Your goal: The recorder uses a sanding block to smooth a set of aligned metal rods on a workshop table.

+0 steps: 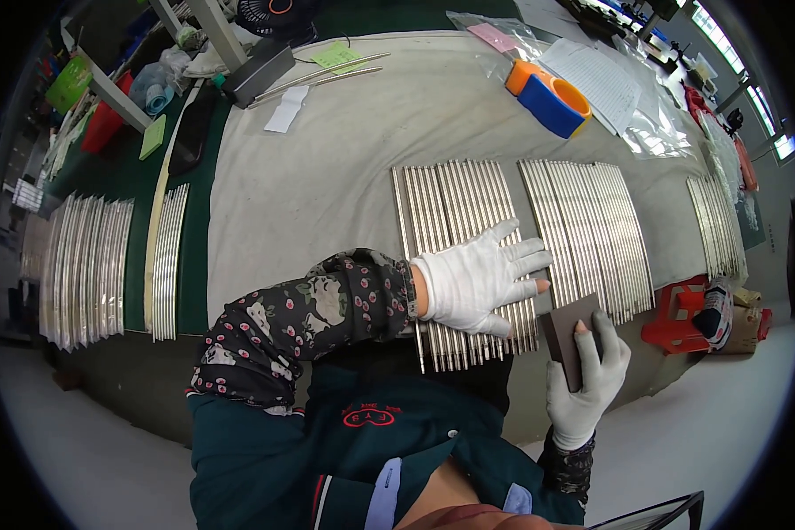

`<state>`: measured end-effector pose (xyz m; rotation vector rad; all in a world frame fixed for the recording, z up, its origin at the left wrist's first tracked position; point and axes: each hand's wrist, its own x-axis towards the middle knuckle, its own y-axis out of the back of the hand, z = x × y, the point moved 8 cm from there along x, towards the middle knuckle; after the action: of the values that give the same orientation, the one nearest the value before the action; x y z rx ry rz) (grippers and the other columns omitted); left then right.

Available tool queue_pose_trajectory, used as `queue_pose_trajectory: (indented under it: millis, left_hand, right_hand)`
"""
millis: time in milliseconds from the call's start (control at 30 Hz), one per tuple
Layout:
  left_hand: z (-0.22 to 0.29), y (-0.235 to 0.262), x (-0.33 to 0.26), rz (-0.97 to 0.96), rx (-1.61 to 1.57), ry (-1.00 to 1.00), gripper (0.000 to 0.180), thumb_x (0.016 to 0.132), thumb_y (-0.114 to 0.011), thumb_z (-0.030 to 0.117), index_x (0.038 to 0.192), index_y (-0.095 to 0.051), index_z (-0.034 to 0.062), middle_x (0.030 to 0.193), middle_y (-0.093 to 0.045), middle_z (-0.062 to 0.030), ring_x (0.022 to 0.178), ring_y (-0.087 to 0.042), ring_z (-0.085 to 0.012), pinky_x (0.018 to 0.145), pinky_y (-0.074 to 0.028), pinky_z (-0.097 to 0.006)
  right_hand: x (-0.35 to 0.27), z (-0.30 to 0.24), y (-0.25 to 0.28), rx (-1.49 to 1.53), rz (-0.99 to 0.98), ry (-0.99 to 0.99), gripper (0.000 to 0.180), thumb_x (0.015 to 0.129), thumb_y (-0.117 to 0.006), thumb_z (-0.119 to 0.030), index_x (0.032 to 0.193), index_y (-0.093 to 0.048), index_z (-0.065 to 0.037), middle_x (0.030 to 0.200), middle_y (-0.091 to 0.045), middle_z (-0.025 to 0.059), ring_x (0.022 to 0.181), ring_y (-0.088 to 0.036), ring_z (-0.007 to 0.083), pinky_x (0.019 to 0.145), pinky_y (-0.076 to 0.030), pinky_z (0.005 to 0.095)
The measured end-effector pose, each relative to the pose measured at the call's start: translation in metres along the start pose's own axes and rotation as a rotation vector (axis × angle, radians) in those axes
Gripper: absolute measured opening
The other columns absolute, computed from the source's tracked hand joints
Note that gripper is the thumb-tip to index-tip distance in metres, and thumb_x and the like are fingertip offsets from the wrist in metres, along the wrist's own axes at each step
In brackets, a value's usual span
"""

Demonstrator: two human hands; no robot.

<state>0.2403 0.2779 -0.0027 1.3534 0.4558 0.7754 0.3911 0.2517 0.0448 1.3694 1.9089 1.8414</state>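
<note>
My left hand [481, 276], in a white glove with some fingertips bare, lies spread and flat across a row of thin silvery metal rods [446, 203]. The rods lie side by side, their near ends sticking out past the table's front edge. In my right hand [592, 380], also gloved, is a flat, dark grey-brown rectangular block [570, 331] that looks like a sanding pad. Fingers press on its face while the thumb side is partly hidden behind it. The block is close to the near end of a second row of rods [587, 230], right of the first.
More rods [715, 225] lie at the far right, with others [170, 256] at the left beside plastic-wrapped rods [88, 265]. Behind are an orange-and-blue tape dispenser [548, 97], papers [592, 79], loose rods [327, 78] and a dark phone [193, 132]. A red stool [676, 322] stands right.
</note>
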Motion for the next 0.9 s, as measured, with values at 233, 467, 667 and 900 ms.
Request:
queue_pose_trajectory:
  millis: [233,467,667,900]
  left_hand:
    - [0.001,-0.002,0.002,0.059,-0.024,0.003,0.069,0.084,-0.053,0.055,0.131,-0.049,0.0041,0.143,-0.039,-0.0194,0.136,-0.032,-0.0312,0.111,-0.021,-0.055]
    - [0.002,0.0,0.002,0.051,-0.023,0.002,0.069,0.086,-0.052,0.055,0.132,-0.049,0.0045,0.142,-0.039,-0.0191,0.136,-0.032,-0.0309,0.111,-0.021,-0.055]
    - [-0.002,0.0,0.009,0.044,-0.037,-0.002,0.07,0.086,-0.052,0.056,0.133,-0.048,0.0049,0.143,-0.038,-0.0193,0.136,-0.033,-0.0317,0.11,-0.021,-0.055]
    - [-0.018,0.027,-0.028,0.138,0.031,0.157,0.07,0.084,-0.056,0.052,0.134,-0.046,0.0039,0.144,-0.036,-0.0203,0.136,-0.033,-0.0335,0.11,-0.021,-0.055]
  right_hand:
    - [0.001,-0.002,-0.002,-0.006,-0.013,-0.001,0.06,0.062,-0.069,-0.011,0.121,-0.056,-0.009,0.13,-0.049,0.0184,0.104,-0.048,0.0351,0.09,-0.041,0.0444]
    - [0.001,-0.004,-0.002,-0.017,-0.025,0.0,0.061,0.063,-0.07,-0.012,0.122,-0.055,-0.009,0.13,-0.049,0.0186,0.105,-0.048,0.0353,0.09,-0.041,0.0447]
    - [0.005,-0.003,0.0,0.003,-0.004,-0.001,0.059,0.065,-0.069,-0.013,0.123,-0.055,-0.01,0.13,-0.049,0.0188,0.105,-0.048,0.0354,0.09,-0.041,0.0447]
    - [0.009,-0.013,-0.01,0.104,0.006,0.059,0.058,0.068,-0.066,-0.013,0.125,-0.054,-0.01,0.13,-0.049,0.0191,0.105,-0.048,0.0367,0.091,-0.04,0.0459]
